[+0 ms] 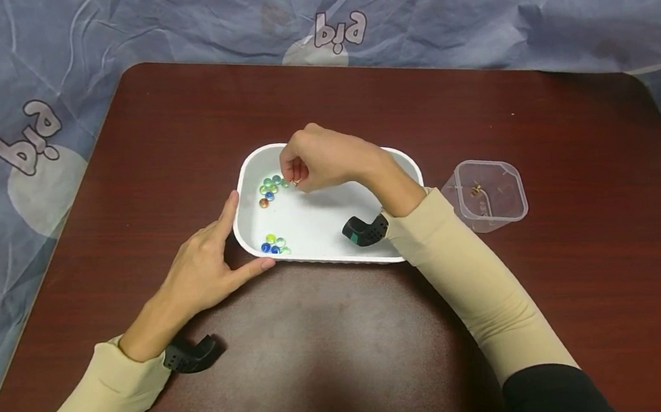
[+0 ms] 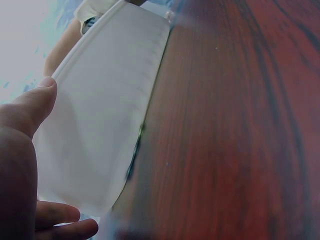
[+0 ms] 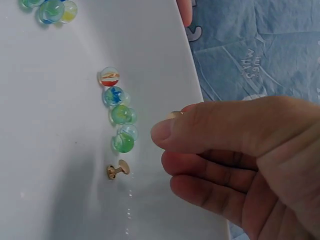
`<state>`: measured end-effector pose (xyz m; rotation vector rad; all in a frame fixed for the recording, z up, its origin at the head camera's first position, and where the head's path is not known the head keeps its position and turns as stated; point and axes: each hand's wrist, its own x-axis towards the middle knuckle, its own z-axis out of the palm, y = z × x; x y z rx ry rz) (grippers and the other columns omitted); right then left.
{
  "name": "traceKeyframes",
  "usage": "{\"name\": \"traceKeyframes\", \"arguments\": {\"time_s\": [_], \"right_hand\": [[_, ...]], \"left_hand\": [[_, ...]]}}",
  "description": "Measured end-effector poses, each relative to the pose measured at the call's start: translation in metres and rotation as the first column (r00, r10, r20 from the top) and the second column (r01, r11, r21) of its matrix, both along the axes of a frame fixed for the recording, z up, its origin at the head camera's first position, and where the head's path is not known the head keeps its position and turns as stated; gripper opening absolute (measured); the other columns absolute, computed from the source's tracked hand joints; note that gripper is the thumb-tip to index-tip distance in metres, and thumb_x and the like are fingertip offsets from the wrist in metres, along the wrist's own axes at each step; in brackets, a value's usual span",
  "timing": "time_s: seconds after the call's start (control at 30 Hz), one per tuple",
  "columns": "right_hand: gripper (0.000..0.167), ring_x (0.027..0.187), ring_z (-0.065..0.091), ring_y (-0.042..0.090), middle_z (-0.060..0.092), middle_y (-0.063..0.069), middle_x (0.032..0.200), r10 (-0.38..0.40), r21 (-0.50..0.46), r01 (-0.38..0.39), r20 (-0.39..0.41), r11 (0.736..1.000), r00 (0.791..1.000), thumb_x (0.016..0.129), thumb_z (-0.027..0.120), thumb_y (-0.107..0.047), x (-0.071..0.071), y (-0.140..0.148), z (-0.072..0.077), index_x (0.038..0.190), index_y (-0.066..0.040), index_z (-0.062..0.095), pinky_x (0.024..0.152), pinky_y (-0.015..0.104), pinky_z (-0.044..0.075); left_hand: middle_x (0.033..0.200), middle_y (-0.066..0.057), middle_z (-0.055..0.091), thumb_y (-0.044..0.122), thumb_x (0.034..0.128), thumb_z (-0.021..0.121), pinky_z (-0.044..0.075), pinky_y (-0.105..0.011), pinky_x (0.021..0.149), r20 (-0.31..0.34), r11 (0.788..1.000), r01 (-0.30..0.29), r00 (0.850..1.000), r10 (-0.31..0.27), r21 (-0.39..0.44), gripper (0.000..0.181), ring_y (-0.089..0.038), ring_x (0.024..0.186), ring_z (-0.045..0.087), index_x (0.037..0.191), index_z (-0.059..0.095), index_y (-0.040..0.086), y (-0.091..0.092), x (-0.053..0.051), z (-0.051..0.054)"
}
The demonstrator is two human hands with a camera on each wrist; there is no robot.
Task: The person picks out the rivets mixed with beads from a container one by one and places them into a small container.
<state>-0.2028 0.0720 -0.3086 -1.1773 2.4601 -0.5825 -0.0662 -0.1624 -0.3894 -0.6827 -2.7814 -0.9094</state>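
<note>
A white tray (image 1: 320,224) holds two loose groups of glass marbles, one with a red-orange swirl marble (image 1: 263,203), the other with dark blue ones (image 1: 266,247). My left hand (image 1: 199,267) rests against the tray's left end, fingers extended and thumb at the near corner. Inside the tray, my right hand (image 1: 325,157) pinches a small gold stud (image 3: 175,114) between thumb and forefinger; most of it is hidden by the fingers. Below the marbles in the right wrist view, another gold double-ended stud (image 3: 118,170) lies on the tray floor.
Right of the tray stands a clear plastic box (image 1: 493,216) with a few gold studs (image 1: 475,189) in it. Both stand on a dark red-brown wooden table (image 1: 323,356). A patterned blue-grey cloth (image 1: 174,20) lies behind the table.
</note>
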Motion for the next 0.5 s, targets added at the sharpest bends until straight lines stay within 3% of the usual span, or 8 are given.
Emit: {"name": "traceKeyframes", "arguments": {"time_s": [0.5], "right_hand": [[0.013, 0.067, 0.058, 0.013, 0.064, 0.001, 0.073, -0.043, -0.081, 0.038, -0.064, 0.996, 0.997, 0.073, 0.068, 0.003, 0.004, 0.014, 0.016, 0.075, -0.009, 0.07, 0.065, 0.027, 0.047]], "left_hand": [[0.141, -0.029, 0.049, 0.043, 0.0782, 0.082, 0.046, -0.056, 0.092, 0.017, 1.0, -0.008, 1.0, 0.008, -0.014, 0.106, -0.042, 0.12, 0.056, 0.156, 0.023, 0.001, 0.001, 0.0, 0.001]]}}
